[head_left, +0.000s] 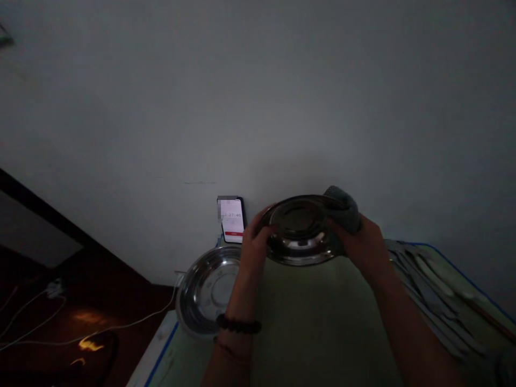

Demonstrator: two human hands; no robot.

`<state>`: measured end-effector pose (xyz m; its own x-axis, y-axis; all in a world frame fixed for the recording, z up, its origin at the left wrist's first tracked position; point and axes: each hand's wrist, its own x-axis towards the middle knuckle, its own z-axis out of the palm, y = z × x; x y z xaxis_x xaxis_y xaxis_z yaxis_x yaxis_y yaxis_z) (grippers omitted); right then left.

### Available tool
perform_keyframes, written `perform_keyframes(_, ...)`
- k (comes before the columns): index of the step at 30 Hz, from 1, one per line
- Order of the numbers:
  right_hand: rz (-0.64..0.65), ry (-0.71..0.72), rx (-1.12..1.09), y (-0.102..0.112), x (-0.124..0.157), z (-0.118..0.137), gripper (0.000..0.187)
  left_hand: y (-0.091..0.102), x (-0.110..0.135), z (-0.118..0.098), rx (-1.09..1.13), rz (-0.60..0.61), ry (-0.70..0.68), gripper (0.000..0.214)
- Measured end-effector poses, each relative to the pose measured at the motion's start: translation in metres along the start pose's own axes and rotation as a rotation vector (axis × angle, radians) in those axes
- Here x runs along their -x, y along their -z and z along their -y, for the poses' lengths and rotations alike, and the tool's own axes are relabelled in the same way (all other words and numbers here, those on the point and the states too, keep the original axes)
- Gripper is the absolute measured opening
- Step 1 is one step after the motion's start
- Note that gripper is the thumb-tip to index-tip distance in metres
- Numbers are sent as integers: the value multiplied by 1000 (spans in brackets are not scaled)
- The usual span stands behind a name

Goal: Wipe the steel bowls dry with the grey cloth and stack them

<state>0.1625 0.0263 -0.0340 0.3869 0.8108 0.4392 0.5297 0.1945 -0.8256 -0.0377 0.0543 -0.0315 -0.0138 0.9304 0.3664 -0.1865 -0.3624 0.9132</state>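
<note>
The left hand (256, 239) grips the rim of a metal dish (299, 223) held between both hands just below and right of frame center, ringed face tilted toward the camera, wide axis running left to right, its far rim clamped through a gray cloth (347, 212) by the right hand (365, 242).

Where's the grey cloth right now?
In the head view, the grey cloth is right of centre, in the right hand, against the right side of the raised shiny metal dish.

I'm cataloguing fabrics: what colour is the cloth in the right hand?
Dark grey, perhaps greenish; the cloth shows in the head view.
</note>
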Motion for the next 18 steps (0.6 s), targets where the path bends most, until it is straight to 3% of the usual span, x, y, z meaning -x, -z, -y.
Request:
perform_keyframes(4, -72, -9, 67, 3, 4, 6, 35, 4, 5, -6, -26, 134, 85, 51)
perform_keyframes(6, -184, -4, 80, 7, 6, 14, 32, 3, 8, -11, 85, 221, 126, 65)
perform_keyframes(8, -301, -5, 61, 9, 7, 21, 32, -1, 11, -15, 189, 250, 145, 64)
perform_keyframes(13, -424, -154, -250, -10, 11, 22, 41, -25, 17, -16, 214, -20, -8, 38)
perform_keyframes(15, -363, -300, -514, -24, 14, 20, 46, -37, 22, -16, 218, -88, -46, 39)
perform_keyframes(18, -141, -535, -891, -44, 23, 22, 44, -50, 32, -16, 172, -153, -105, 45)
